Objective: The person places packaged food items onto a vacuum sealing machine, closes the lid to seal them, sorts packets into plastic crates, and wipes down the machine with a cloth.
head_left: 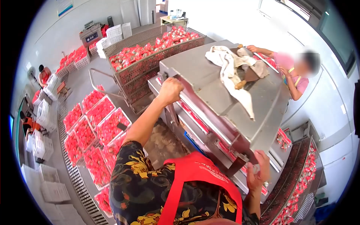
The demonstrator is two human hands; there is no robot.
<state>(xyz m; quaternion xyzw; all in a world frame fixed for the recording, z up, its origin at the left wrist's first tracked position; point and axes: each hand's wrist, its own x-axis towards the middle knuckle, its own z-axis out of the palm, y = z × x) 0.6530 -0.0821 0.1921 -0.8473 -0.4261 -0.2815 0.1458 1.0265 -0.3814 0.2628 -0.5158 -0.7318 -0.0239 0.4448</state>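
My left hand (171, 90) is closed around the near left corner edge of a big metal machine lid (210, 90), which looks like a vacuum sealer's. By the lid's near right corner is my right hand (258, 171), thumb and fingers apart, beside a metal bracket (237, 165). Under the raised lid edge, red plastic packets (193, 117) lie in a row along the machine bed. A crumpled white cloth (228, 71) and stained gloves (258, 69) rest on top of the lid.
Across the machine stands a co-worker in a pink shirt (302, 84), hands at the lid's far side. Crates of red packets (93, 165) fill the floor at left. A perforated metal bin (131, 63) of packets stands behind; another bin (296, 187) is at right. Other people sit far left.
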